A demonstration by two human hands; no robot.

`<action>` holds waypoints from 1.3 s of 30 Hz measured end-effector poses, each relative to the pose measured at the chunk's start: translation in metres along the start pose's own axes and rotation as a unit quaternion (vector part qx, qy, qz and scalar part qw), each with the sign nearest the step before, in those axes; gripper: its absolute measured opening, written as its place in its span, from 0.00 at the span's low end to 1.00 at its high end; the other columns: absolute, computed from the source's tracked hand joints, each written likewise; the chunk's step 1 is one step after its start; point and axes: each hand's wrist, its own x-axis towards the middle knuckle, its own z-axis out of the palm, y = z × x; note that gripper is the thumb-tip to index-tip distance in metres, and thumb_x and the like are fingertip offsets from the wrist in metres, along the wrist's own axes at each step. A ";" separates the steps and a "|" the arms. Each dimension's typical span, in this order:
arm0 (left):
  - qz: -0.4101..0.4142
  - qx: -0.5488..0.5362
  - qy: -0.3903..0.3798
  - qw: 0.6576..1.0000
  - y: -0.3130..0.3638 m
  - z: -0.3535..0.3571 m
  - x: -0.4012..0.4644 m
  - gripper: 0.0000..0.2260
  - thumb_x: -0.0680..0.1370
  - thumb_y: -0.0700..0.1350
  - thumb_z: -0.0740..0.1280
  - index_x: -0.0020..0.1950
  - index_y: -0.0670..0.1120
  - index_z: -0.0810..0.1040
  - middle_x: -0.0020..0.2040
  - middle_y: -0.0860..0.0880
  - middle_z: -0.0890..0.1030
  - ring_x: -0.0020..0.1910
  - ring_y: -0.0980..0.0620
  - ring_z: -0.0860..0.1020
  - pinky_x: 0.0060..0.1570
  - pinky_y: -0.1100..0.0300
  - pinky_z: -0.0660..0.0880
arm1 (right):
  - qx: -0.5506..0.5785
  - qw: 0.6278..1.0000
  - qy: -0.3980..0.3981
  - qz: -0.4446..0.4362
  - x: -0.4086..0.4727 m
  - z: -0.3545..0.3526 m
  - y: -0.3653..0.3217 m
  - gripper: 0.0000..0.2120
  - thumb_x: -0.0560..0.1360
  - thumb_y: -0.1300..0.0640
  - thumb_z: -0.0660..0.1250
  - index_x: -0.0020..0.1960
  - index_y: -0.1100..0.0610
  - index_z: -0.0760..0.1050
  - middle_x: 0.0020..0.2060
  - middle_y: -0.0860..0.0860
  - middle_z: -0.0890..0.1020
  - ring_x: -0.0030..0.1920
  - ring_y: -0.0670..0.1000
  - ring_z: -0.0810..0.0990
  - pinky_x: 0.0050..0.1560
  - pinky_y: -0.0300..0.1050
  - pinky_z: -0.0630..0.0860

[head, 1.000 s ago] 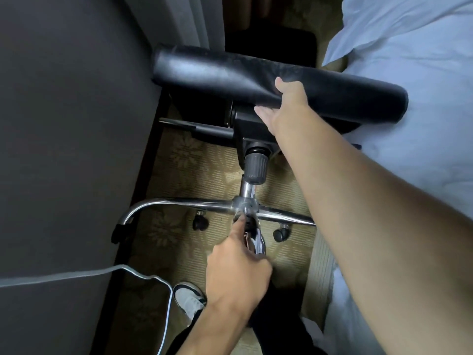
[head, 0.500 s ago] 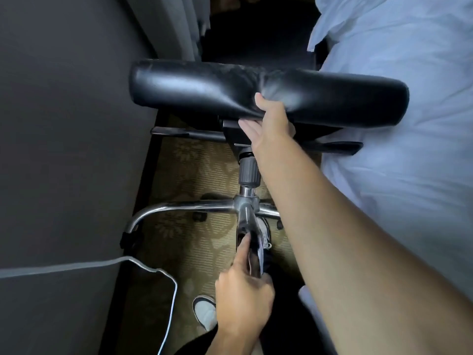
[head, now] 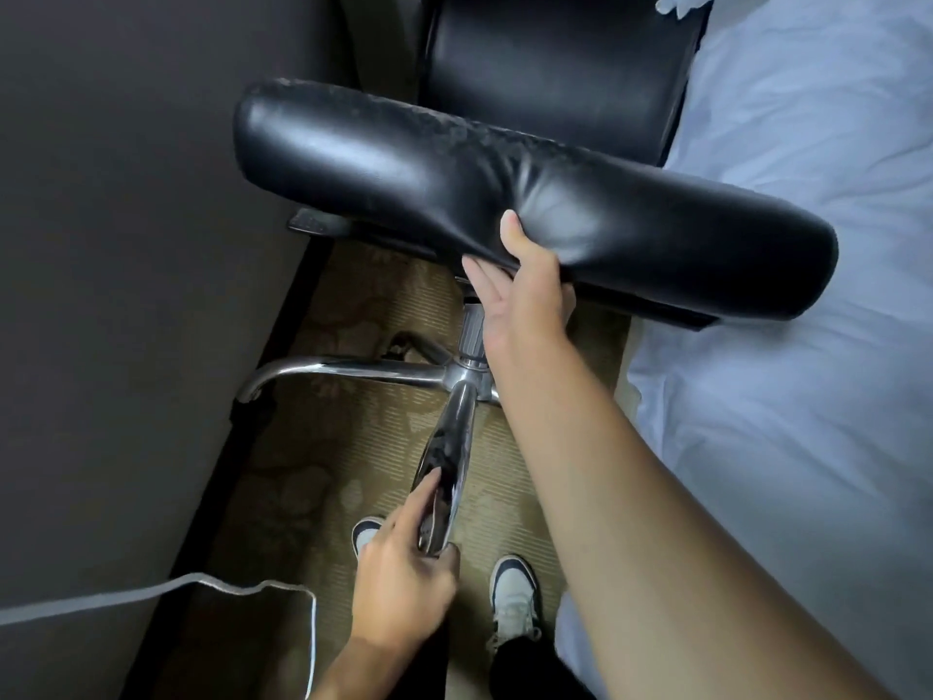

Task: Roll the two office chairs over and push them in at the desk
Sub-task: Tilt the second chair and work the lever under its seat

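Two hands are on one black office chair (head: 505,194), which stands tipped in a narrow strip of patterned carpet (head: 323,477) between a dark panel (head: 126,295) on the left and a bed (head: 787,396) with pale sheets on the right. The right hand (head: 525,300) grips the front edge of the padded seat near its middle, thumb pressed on the leather face and fingers curled underneath. The left hand (head: 399,583) is closed round the near end of one chrome leg (head: 444,462) of the star base, with the forefinger stretched along the metal. Another chrome leg (head: 343,371) curves out to the left, its end close against the dark panel. The grey gas column (head: 472,336) shows just beside the right wrist, between the seat and the hub of the base. Behind the seat, at the top of the view, a second black leather surface (head: 555,68) rises; whether it is this chair's back or the other chair cannot be told. A pale cable (head: 202,591) runs across the lower part of the dark panel and drops to the floor. Two white and dark shoes (head: 512,598) stand on the carpet beneath the arms
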 end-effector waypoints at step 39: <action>0.008 -0.001 -0.057 0.998 0.014 -0.021 0.051 0.31 0.68 0.36 0.76 0.62 0.65 0.77 0.49 0.66 0.84 0.38 0.61 0.83 0.39 0.71 0.78 | 0.047 0.999 0.013 0.024 0.050 0.011 -0.022 0.18 0.65 0.64 0.80 0.52 0.65 0.79 0.47 0.60 0.86 0.36 0.56 0.87 0.46 0.51 0.85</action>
